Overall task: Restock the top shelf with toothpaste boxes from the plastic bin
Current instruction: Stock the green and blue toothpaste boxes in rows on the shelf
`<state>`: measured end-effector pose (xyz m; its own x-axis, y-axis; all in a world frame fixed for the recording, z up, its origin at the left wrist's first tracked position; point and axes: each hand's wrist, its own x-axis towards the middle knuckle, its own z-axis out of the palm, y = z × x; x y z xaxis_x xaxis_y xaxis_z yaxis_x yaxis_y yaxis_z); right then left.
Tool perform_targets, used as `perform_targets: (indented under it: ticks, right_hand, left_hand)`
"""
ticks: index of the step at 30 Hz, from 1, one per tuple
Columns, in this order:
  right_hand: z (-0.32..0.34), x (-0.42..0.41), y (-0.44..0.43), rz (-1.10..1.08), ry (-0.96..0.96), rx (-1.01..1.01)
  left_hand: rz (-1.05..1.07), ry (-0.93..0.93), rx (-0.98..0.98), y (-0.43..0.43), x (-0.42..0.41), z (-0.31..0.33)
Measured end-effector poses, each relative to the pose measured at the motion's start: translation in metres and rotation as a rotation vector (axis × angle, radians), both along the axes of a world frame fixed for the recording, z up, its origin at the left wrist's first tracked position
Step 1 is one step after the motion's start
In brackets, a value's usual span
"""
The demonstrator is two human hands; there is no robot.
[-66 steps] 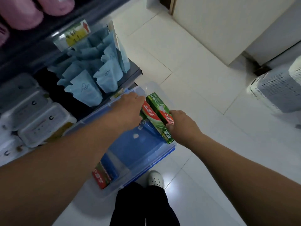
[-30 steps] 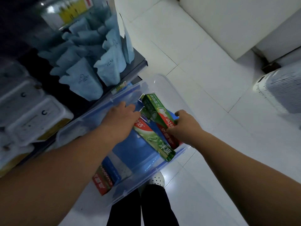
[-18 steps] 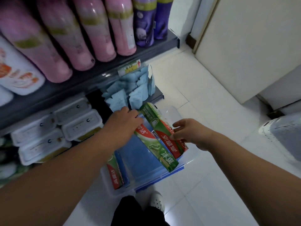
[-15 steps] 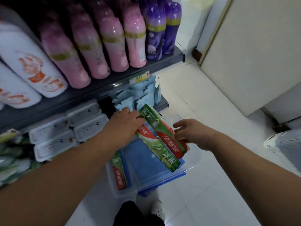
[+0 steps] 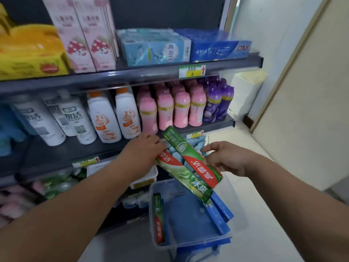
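Two green-and-red toothpaste boxes (image 5: 190, 163) lie side by side, slanted, lifted above the clear plastic bin (image 5: 152, 214). My left hand (image 5: 145, 148) grips their upper end. My right hand (image 5: 224, 157) pinches the upper box from the right side. In the bin, another green-and-red box (image 5: 158, 220) stands at the left wall and blue boxes (image 5: 219, 216) lean at the right. The top shelf (image 5: 132, 77) carries blue toothpaste boxes (image 5: 217, 49) at its right end and light-blue boxes (image 5: 154, 48) beside them.
Pink cartons (image 5: 88, 35) and a yellow pack (image 5: 28, 52) fill the top shelf's left. The middle shelf holds white bottles (image 5: 105, 118), pink bottles (image 5: 170, 110) and purple bottles (image 5: 217, 103). White tiled floor (image 5: 255, 224) lies to the right, with a cream door (image 5: 302, 91).
Both hands have lifted the two green-and-red boxes out of the bin to about the middle shelf's edge. The view has tilted up, and the top shelf has come into sight.
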<state>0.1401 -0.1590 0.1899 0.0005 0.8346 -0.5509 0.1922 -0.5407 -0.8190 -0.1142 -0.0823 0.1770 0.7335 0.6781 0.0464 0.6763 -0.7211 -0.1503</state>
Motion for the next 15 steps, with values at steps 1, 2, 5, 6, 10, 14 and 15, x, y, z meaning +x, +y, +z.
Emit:
perform_targets:
  ticks: [1,2,5,6,10,14,15]
  right_hand:
    - [0.009,-0.009,0.000,0.005,-0.009,0.015]
    - [0.018,-0.018,-0.001,0.008,-0.011,0.031]
    - [0.045,-0.055,-0.002,0.025,-0.020,0.092]
    - [0.054,-0.071,-0.003,0.029,-0.019,0.112]
    - [0.085,-0.140,-0.004,0.037,0.031,0.182]
    - [0.109,-0.209,-0.003,0.067,0.096,0.254]
    - [0.115,-0.228,-0.003,0.079,0.115,0.272]
  left_hand:
    - [0.012,-0.022,0.015,-0.003,-0.012,0.008]
    - [0.027,-0.041,0.021,-0.006,-0.025,0.016]
    - [0.065,-0.050,0.019,-0.014,-0.070,0.042]
    - [0.080,-0.045,0.019,-0.017,-0.087,0.051]
    - [0.142,-0.019,0.053,-0.028,-0.163,0.083]
    - [0.196,0.007,0.106,-0.037,-0.244,0.110]
    - [0.216,0.006,0.107,-0.039,-0.264,0.116]
